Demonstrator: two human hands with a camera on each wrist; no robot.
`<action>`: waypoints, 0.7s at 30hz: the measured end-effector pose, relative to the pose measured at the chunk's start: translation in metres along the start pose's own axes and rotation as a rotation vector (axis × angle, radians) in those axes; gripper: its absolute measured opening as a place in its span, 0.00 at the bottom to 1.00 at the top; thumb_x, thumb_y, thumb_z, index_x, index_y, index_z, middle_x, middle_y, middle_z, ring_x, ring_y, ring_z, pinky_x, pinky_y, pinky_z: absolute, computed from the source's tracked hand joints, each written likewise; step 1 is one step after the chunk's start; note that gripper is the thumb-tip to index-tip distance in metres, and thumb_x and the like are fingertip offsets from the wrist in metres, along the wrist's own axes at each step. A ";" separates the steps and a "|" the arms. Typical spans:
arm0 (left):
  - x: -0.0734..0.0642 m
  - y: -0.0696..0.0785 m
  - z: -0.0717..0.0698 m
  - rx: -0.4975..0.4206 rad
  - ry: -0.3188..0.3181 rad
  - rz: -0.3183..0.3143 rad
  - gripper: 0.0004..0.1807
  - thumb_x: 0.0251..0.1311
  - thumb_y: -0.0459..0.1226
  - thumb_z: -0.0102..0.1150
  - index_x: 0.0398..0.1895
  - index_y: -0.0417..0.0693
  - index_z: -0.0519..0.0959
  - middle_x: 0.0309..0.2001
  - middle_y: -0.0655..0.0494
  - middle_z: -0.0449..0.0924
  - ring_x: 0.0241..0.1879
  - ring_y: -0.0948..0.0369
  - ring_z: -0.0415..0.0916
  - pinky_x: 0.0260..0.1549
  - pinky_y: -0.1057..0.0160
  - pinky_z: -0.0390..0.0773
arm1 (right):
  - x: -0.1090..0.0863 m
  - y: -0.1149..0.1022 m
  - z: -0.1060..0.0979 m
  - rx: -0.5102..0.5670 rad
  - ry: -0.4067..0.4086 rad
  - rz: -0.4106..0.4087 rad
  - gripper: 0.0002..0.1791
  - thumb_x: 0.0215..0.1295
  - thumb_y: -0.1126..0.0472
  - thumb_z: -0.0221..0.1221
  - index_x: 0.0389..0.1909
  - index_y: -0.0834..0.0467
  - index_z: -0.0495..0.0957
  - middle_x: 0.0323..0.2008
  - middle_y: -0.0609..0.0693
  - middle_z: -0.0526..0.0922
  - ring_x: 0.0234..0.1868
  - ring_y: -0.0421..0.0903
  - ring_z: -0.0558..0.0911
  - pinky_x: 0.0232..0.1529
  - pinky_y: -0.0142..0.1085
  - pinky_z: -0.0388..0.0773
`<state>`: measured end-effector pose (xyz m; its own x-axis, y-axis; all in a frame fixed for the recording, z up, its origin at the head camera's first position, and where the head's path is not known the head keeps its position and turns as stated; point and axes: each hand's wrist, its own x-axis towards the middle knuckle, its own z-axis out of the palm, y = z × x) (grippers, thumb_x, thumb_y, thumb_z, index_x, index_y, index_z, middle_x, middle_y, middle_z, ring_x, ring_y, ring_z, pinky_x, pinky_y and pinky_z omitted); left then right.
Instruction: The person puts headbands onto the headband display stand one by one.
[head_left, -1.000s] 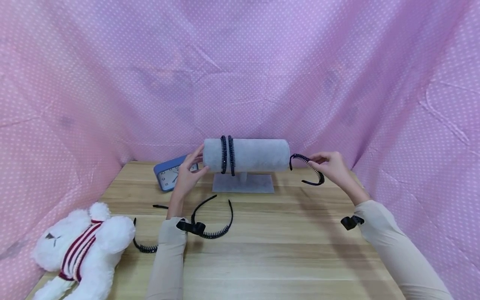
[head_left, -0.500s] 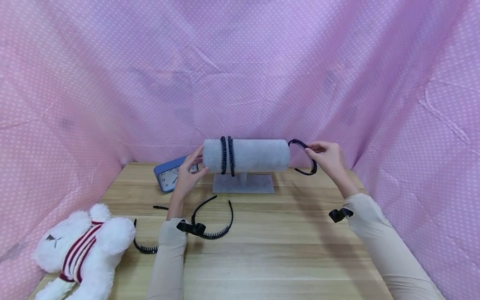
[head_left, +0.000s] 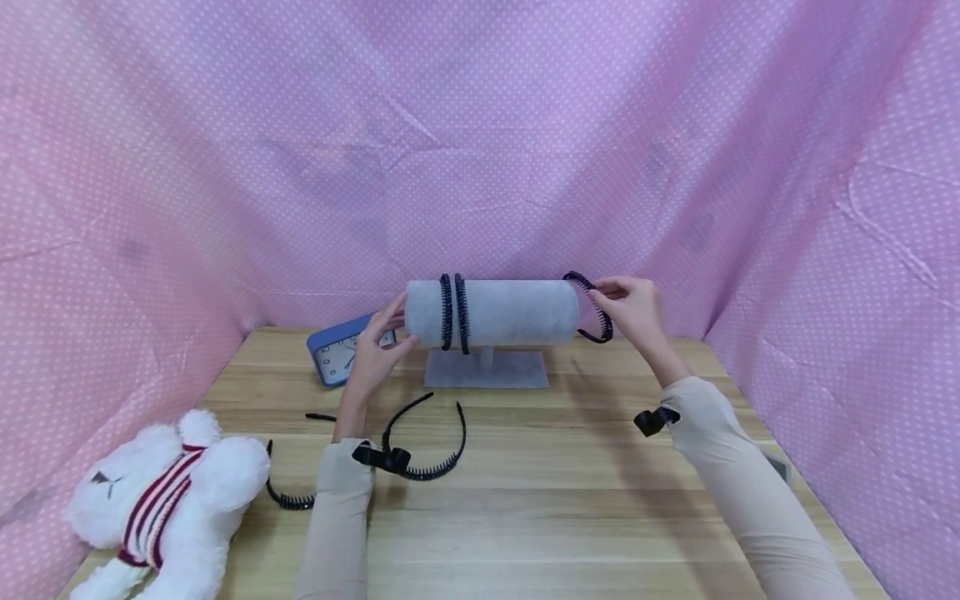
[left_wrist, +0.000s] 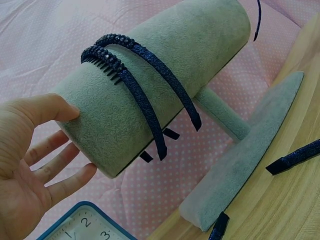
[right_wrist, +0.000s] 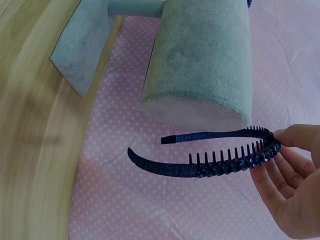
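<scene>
A grey plush headband stand [head_left: 517, 312], a horizontal roll on a post and flat base, stands at the table's back. Two dark blue, beaded, toothed headbands [left_wrist: 145, 90] sit around its left part. At the roll's left end my left hand [head_left: 375, 346] grips the rim, thumb on the near side and fingers over the end. My right hand [head_left: 633, 312] pinches another toothed headband [right_wrist: 225, 167] by its beaded top, thumb against fingers. That headband hangs beside the roll's right end, its two tips pointing away from my palm; in the right wrist view it lies across the end face.
A blue clock [head_left: 337, 350] leans behind my left hand. More headbands [head_left: 431, 471] lie on the wooden table [head_left: 540, 517] near my left forearm, which partly covers some. A white plush toy [head_left: 172, 508] lies at the left. Pink dotted cloth [head_left: 480, 167] hangs behind.
My right hand has moved left and up with the headband, bringing it from right of the roll to its right end. My left hand has stayed at the roll's left end.
</scene>
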<state>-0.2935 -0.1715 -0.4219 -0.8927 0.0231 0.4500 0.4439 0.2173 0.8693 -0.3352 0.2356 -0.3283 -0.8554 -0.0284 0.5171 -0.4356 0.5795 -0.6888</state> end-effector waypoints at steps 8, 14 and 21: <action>-0.006 0.023 -0.001 -0.022 -0.023 -0.027 0.38 0.66 0.26 0.61 0.78 0.49 0.63 0.67 0.36 0.67 0.67 0.41 0.69 0.62 0.37 0.75 | 0.001 -0.003 0.011 -0.016 -0.044 -0.005 0.12 0.63 0.66 0.68 0.43 0.70 0.87 0.38 0.68 0.88 0.28 0.28 0.80 0.32 0.14 0.74; -0.007 0.035 -0.001 0.002 -0.026 -0.026 0.37 0.66 0.24 0.61 0.78 0.45 0.63 0.66 0.35 0.67 0.66 0.41 0.70 0.60 0.46 0.79 | 0.002 -0.004 0.017 0.005 -0.073 0.022 0.12 0.63 0.66 0.68 0.44 0.70 0.87 0.39 0.68 0.88 0.29 0.32 0.82 0.31 0.16 0.76; -0.007 0.037 -0.003 0.013 -0.033 -0.014 0.37 0.66 0.25 0.61 0.78 0.43 0.62 0.67 0.35 0.67 0.66 0.41 0.70 0.59 0.51 0.81 | 0.002 -0.005 0.019 -0.008 -0.082 0.016 0.12 0.63 0.66 0.69 0.43 0.69 0.87 0.38 0.67 0.89 0.29 0.33 0.81 0.31 0.16 0.76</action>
<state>-0.2710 -0.1664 -0.3925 -0.9009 0.0518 0.4310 0.4307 0.2304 0.8726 -0.3399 0.2170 -0.3337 -0.8826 -0.0853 0.4624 -0.4196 0.5868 -0.6926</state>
